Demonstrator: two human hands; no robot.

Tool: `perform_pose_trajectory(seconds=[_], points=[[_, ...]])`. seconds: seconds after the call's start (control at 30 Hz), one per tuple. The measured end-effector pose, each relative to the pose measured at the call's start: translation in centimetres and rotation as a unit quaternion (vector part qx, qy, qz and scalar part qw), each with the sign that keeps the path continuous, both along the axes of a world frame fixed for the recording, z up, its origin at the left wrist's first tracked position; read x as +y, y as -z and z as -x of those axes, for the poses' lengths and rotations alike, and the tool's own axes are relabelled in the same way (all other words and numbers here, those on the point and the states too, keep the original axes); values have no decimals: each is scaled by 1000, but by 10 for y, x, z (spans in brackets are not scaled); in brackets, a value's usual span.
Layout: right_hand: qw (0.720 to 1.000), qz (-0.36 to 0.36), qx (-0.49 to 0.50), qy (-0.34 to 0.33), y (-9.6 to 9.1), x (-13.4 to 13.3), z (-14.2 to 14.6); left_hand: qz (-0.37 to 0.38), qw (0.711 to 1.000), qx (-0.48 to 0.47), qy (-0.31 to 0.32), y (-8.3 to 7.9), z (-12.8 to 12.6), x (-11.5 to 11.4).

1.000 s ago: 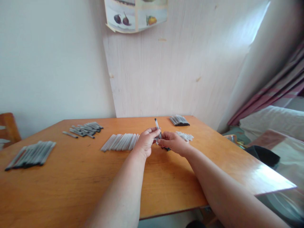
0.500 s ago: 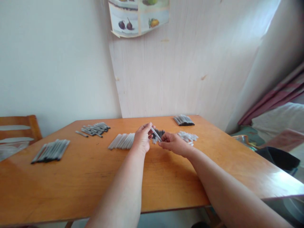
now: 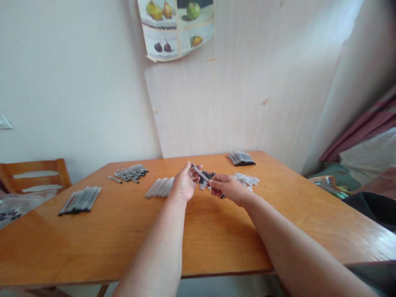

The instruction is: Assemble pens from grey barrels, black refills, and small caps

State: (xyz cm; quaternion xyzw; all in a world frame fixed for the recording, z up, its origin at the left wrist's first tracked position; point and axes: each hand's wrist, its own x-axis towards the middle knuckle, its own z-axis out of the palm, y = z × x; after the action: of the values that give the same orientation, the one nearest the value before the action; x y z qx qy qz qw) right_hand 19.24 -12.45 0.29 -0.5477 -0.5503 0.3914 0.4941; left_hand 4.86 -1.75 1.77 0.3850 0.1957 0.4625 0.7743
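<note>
A slim pen [image 3: 201, 173] with a pale, translucent barrel slants between my hands above the middle of the table. My left hand [image 3: 185, 181] has its upper end between thumb and curled fingers. The lower end is pinched by the thumb and fingers of my right hand [image 3: 225, 187]. A small dark tip shows under my right hand; I cannot make out what it belongs to. Beside my left hand lies a row of clear pen barrels [image 3: 159, 187]. Short dark pen parts [image 3: 210, 176] lie behind the held pen, and whitish caps [image 3: 246, 179] are heaped beyond my right hand.
On the wooden table [image 3: 139, 239], dark-tipped pens [image 3: 81, 200] lie in a row at left. A looser pile of pens [image 3: 130, 173] is farther back, and another bundle [image 3: 241, 158] sits at the far right. A wooden chair [image 3: 34, 175] stands left, a black container [image 3: 371, 208] right.
The view has tilted up and turned slightly left. My left thumb and fingers have loosened somewhat around the pen, while my right hand keeps its pinch. The piles look unchanged.
</note>
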Motion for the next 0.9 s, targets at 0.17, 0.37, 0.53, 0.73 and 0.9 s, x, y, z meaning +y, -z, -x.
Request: perform_pose_trajectory(seconds=[0.17,0.37,0.53,0.73,0.9], points=[[1000,-1,3,-3,0,0,1,-9,1000,13,-26,4,-1,3],[1000,3,23,-12,-3,0,5,-9,1000,12,-9,4,1,4],[999,12,28,-17,-3,0,6,-11,999,31,-31,5,1,4],[1000,-20,21,2,1,4,8,-6,996,36,-78,5,1,7],[998,-31,20,44,6,8,6,0,998,20,-55,3,2,7]])
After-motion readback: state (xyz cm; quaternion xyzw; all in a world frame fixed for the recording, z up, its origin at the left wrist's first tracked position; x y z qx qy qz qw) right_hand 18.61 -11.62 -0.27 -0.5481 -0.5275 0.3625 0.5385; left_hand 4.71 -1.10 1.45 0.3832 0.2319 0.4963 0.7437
